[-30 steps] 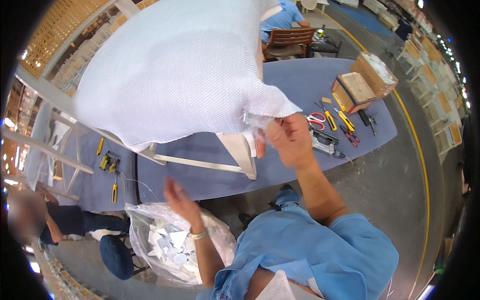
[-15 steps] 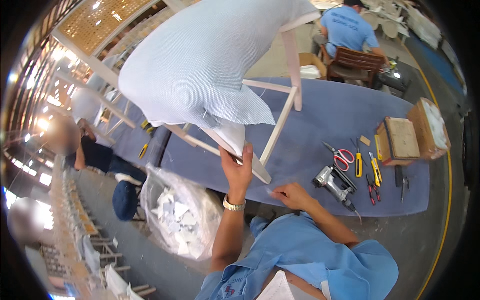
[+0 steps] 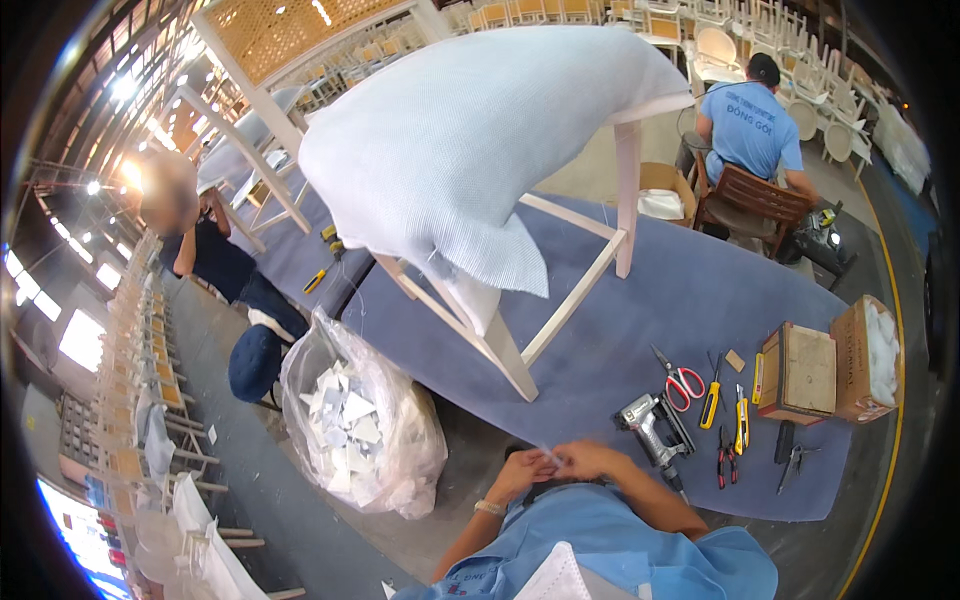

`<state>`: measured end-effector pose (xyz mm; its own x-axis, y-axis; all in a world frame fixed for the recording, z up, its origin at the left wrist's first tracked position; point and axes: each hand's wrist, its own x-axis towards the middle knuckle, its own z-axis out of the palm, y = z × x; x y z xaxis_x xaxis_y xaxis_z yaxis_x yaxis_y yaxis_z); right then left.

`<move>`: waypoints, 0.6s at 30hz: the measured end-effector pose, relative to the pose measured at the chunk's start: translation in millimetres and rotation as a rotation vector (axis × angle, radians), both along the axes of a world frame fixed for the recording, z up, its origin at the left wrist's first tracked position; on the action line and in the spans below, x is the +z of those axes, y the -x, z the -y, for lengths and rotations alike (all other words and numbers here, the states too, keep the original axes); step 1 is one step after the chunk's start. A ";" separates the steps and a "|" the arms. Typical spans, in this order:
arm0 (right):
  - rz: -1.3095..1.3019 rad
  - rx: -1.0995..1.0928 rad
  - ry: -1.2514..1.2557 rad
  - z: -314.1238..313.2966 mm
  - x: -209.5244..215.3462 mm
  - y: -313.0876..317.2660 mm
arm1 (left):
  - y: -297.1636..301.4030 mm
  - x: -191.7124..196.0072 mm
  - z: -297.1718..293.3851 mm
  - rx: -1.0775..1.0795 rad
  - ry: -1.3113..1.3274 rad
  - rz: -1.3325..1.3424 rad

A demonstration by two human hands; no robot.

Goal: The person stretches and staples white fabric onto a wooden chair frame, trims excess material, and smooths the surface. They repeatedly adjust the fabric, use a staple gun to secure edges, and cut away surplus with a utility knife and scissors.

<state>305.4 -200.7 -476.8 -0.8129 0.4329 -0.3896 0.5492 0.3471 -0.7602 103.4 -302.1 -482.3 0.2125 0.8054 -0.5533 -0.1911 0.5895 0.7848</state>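
Observation:
My left hand (image 3: 517, 474), with a watch at the wrist, and my right hand (image 3: 590, 461) meet low in front of my body. Their fingers are closed around a thin pale strip (image 3: 549, 456), blurred and partly hidden. Beyond them stands a pale wooden chair frame (image 3: 515, 368) on the blue-grey table. White woven fabric (image 3: 470, 150) covers its seat, and a loose corner flap (image 3: 505, 262) hangs beside the near leg. Both hands are apart from the chair. A staple gun (image 3: 655, 428) lies to the right of my right hand.
Red-handled scissors (image 3: 685, 386), a yellow screwdriver (image 3: 711, 402), a yellow cutter (image 3: 741, 425) and pliers (image 3: 727, 460) lie rightward, near two cardboard boxes (image 3: 808, 372). A clear bag of scraps (image 3: 362, 430) stands left. One person (image 3: 745, 125) sits behind; another (image 3: 215, 255) stands left.
My left hand has let go of the fabric flap and chair leg and come down to my right hand. The view has shifted, showing more of the room behind.

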 end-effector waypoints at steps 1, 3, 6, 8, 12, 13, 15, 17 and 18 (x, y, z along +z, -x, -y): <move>-0.043 0.052 0.063 2.9 9.4 2.2 | 12.6 -8.1 4.4 0.014 -0.020 -0.010; -0.131 0.048 0.164 11.3 31.7 11.9 | 49.4 -1.2 13.9 0.060 -0.104 -0.114; -0.306 -0.070 0.333 -18.6 98.4 33.1 | 177.1 -6.6 43.6 0.293 -0.234 -0.730; -0.607 -0.106 0.549 -45.6 154.9 38.2 | 243.5 9.2 61.0 0.414 -0.230 -1.602; -1.419 -0.157 0.940 -64.5 264.3 55.9 | 246.3 134.3 21.3 0.476 -0.344 -1.602; -1.503 -0.142 1.205 -69.9 283.9 64.7 | 225.3 179.7 4.3 0.491 -0.583 -1.662; -1.649 0.026 1.281 -86.3 283.9 94.2 | 170.9 267.7 -35.7 0.547 -0.950 -1.682; -1.733 0.076 1.359 -88.9 286.9 103.2 | 134.0 329.5 -60.8 0.536 -1.208 -1.607; -1.744 0.036 1.401 -85.9 293.1 102.9 | 119.3 353.9 -68.7 0.487 -1.300 -1.606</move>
<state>202.6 -114.9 -183.7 -0.5928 0.5904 0.5477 -0.7230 -0.6897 -0.0390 -15.9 -233.4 -128.4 -0.0532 0.6138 0.7877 0.9658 -0.1689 0.1969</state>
